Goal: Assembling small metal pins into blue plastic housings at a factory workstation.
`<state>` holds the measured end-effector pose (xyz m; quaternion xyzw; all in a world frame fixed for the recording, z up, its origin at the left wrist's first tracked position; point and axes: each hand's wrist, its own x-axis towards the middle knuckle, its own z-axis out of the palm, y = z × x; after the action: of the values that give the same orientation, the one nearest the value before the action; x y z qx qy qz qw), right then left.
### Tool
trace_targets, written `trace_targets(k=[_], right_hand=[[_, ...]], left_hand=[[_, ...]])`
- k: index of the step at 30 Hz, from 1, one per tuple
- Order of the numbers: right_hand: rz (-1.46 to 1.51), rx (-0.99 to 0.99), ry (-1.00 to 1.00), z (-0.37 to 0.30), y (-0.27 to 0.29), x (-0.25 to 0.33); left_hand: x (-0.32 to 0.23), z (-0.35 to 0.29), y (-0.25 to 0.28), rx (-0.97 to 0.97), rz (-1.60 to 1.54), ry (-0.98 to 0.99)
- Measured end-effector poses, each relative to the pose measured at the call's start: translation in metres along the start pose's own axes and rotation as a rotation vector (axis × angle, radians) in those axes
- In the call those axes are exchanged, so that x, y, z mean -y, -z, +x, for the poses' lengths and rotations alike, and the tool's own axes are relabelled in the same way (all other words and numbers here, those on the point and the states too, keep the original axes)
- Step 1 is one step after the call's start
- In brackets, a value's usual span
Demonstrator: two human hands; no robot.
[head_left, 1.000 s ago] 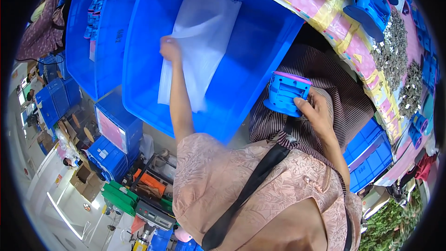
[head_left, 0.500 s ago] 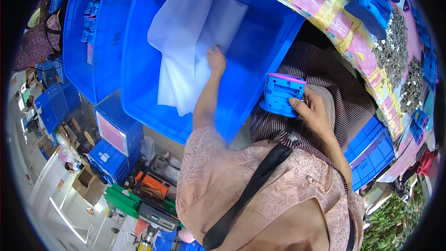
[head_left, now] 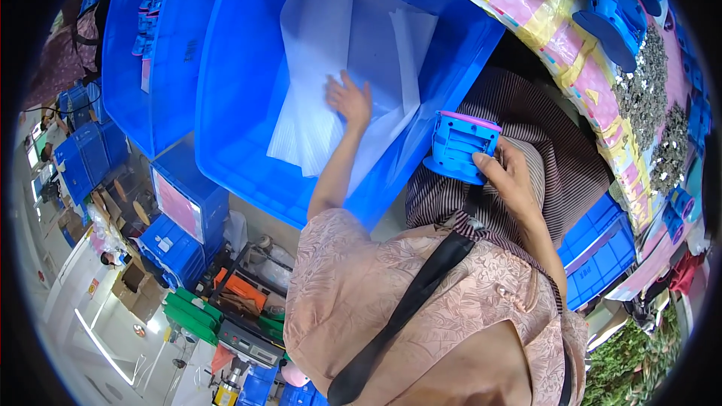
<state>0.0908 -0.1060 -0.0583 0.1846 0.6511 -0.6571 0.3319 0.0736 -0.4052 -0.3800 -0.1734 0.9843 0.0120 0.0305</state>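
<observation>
My left hand (head_left: 349, 101) reaches into a large blue bin (head_left: 237, 128), its fingers spread over white, thin sheets (head_left: 316, 53). The sheets lie overlapped, with one thin sheet folded toward the right side. Whether the palm presses on them I cannot tell. In my right hand (head_left: 511, 180) is a blue plastic housing (head_left: 460, 152) with a pink rim and an opening in its side. Thumb and fingers grip its right edge, above my striped apron (head_left: 519, 105).
A worktable edge (head_left: 556, 45) covered in pink sheeting and yellow tape runs along the right. On it stand more blue housings (head_left: 617, 19) and piles of small metal parts (head_left: 643, 83). Another blue bin (head_left: 169, 68) at the left holds similar pieces.
The white sheets have shifted right and spread flatter in the bin. My left hand's fingers have opened out. The blue housing in my right hand has tilted slightly.
</observation>
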Motion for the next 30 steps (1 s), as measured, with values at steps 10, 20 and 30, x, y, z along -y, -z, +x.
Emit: trace_targets(k=[10, 20, 30], right_hand=[[-0.003, 0.048, 0.036, 0.001, -0.007, 0.004], [0.038, 0.036, -0.018, 0.01, -0.007, -0.007], [0.023, 0.055, -0.034, 0.002, -0.006, -0.003]], left_hand=[[0.133, 0.056, 0.017, 0.347, 0.133, 0.255], [0.013, 0.071, -0.018, 0.112, -0.178, -0.591], [-0.114, 0.041, -0.071, 0.093, -0.232, -0.9]])
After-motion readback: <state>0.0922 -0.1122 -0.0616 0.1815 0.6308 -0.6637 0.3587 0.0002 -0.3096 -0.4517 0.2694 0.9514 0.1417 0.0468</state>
